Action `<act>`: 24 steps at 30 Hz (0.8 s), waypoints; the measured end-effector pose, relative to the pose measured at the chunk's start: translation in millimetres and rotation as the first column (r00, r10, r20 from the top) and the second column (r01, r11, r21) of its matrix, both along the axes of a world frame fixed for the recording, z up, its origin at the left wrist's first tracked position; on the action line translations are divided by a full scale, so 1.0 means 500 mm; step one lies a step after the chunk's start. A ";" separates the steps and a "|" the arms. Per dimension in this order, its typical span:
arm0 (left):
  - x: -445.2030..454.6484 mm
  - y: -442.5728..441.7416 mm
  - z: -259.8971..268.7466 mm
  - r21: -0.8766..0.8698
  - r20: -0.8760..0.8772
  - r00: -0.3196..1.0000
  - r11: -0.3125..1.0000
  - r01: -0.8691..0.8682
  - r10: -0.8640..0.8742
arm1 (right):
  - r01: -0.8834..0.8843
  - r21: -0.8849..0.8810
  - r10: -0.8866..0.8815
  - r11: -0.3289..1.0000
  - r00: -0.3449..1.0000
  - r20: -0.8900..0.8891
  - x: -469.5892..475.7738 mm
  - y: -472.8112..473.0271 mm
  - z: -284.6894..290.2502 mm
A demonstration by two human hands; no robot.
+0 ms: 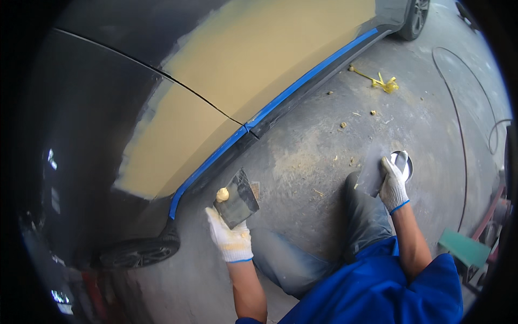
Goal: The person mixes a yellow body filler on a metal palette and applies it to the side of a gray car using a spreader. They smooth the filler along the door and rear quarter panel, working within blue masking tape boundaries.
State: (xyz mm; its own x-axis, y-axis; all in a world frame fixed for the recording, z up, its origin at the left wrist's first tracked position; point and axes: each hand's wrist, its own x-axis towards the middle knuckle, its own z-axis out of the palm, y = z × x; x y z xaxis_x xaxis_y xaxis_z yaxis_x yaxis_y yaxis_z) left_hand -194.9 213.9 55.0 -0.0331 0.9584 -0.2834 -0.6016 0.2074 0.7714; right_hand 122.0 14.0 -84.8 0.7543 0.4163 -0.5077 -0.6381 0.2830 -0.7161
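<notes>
My left hand [232,239], in a white knit glove, grips a dark flat plate [238,202]. A lump of yellow body filler [222,195] sits at the plate's left edge, and filler smears mark the glove. My right hand [393,188], gloved too, holds a thin, translucent grey spreader [370,174] above my knee. Beside its fingers is a round tin [408,172] with a pale inside, partly covered by the hand; whether they touch I cannot tell. Before me stands a dark car [93,121] with a broad area of tan filler [259,60] across its side panels.
Blue masking tape [299,87] follows the car's lower edge, above the sill. Crumbs of filler [343,125] and a crumpled yellow strip [388,85] lie on the concrete floor [299,150]. A hose [455,109] runs along the right. A green-topped stand [464,248] is at lower right.
</notes>
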 end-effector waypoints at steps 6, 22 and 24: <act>-0.074 0.118 -0.060 0.035 -0.046 0.937 0.937 0.348 -0.347 | -0.138 0.057 0.121 0.989 0.965 0.234 -0.012 0.080 0.044; 0.180 0.206 -0.208 0.301 -0.800 0.576 0.716 0.630 -0.171 | -0.011 -0.085 0.072 0.996 -0.422 0.904 -0.103 0.349 -0.018; 0.203 0.192 -0.200 0.315 -0.777 0.612 0.752 0.579 -0.146 | -0.021 -0.066 0.052 0.998 -0.417 0.907 -0.121 0.371 -0.038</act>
